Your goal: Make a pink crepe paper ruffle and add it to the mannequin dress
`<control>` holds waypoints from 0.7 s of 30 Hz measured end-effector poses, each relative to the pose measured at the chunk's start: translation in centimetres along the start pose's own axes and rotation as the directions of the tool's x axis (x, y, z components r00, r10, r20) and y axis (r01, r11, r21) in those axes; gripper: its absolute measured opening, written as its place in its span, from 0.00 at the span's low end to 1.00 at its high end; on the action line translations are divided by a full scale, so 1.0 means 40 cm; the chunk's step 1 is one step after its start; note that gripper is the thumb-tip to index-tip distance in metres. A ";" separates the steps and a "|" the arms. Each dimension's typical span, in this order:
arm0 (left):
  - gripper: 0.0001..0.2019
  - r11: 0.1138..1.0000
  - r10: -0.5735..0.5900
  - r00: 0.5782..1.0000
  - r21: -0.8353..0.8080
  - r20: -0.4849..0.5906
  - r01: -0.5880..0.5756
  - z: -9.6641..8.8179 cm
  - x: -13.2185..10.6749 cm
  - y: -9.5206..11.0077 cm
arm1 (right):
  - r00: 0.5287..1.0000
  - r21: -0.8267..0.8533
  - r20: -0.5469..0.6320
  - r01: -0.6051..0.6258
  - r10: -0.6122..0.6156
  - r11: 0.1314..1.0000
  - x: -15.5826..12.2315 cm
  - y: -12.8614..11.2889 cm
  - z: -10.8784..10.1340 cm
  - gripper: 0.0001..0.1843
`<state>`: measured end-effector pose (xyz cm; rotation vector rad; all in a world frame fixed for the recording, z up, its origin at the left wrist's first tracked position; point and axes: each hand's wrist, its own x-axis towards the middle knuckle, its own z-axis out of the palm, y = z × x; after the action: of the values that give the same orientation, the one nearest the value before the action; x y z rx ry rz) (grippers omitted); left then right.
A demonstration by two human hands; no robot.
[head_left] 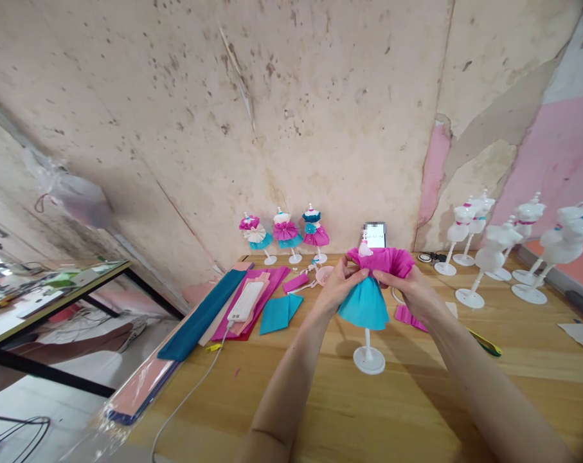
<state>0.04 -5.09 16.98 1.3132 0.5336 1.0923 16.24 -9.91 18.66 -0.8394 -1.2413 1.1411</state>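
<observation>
Wooden tabletop (320, 399) under a stained plaster wall (252, 109). Left of centre, a white power bank (245, 302) lies on magenta crepe paper (267, 289). At centre, the left hand (337, 286) and right hand (407, 289), fingers pressed together, pinch the pink ruffled top of a crepe-paper dress (363, 305) on a white mannequin stand (368, 360). Behind it, a phone's (374, 235) screen is blurred, unreadable. Bare white mannequins (493, 254) stand far right.

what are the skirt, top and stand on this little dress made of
The teal skirt looks like matte crepe paper, going by its soft crinkled folds. The pink top looks the same, gathered into ruffles. The white stand is probably smooth moulded plastic, from its slight gloss, though the look alone can't confirm that.
</observation>
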 end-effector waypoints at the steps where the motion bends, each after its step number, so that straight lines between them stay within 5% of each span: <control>1: 0.27 1.000 0.007 1.000 0.000 -0.008 -0.007 -0.001 0.000 0.000 | 1.000 -0.010 0.004 0.002 -0.002 1.000 0.000 -0.002 -0.003 0.21; 12: 0.24 0.995 0.103 0.994 0.019 -0.023 -0.102 -0.001 -0.006 0.014 | 0.999 -0.046 -0.010 0.049 -0.049 0.998 0.007 -0.006 -0.024 0.19; 21: 0.26 0.997 0.069 0.996 -0.017 -0.065 -0.070 -0.002 0.002 -0.010 | 0.996 -0.148 0.021 0.086 -0.084 0.985 -0.001 -0.018 -0.012 0.19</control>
<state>0.13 -4.92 16.60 1.2912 0.5266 1.1977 16.85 -10.09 19.24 -0.8812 -1.3743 0.9969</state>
